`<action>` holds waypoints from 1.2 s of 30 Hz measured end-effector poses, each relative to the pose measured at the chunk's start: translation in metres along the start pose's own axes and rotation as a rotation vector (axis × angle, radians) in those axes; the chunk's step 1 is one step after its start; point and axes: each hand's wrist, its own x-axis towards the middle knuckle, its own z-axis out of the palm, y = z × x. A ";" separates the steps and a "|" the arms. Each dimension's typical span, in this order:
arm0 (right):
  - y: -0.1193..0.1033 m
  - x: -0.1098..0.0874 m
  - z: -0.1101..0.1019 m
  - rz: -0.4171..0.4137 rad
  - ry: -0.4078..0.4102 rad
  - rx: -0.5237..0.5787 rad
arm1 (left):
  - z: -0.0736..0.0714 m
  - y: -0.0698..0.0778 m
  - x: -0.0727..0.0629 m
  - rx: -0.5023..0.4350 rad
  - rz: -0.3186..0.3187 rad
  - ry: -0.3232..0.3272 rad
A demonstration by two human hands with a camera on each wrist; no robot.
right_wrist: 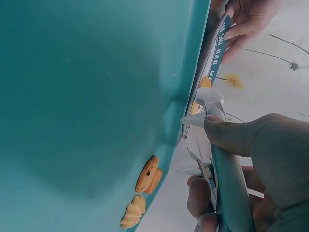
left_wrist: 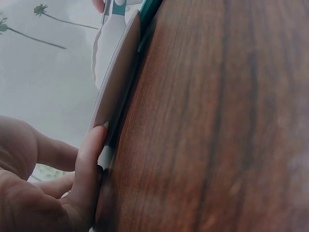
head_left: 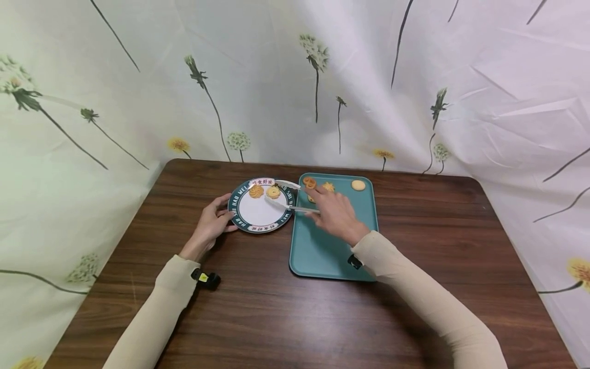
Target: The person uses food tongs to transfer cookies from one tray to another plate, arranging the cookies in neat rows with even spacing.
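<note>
My left hand (head_left: 213, 220) grips the left rim of a round white plate (head_left: 258, 212) with a dark green lettered border. In the left wrist view, fingers show against the underside of the plate (left_wrist: 113, 92). A swirled cookie (head_left: 256, 191) and a round cookie (head_left: 273, 192) with a marked centre sit on the plate's far half. My right hand (head_left: 334, 211) holds a pair of tongs (head_left: 304, 209) with white tips and green handles. Its two arms stand spread over the plate, one tip close by the round cookie. In the right wrist view, the thumb lies along the tongs (right_wrist: 227, 169).
Right of the plate lies a teal tray (head_left: 318, 251), its left edge close to the plate's rim. At its far end are a pretzel-shaped cookie (head_left: 309, 182), a spiky cookie (head_left: 329, 186) and a plain round cookie (head_left: 358, 185). A flowered cloth (head_left: 272, 102) hangs behind the wooden table (head_left: 258, 307).
</note>
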 end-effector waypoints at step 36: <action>0.030 -0.043 -0.020 0.115 0.049 0.022 | -0.001 0.001 -0.001 0.002 0.017 -0.020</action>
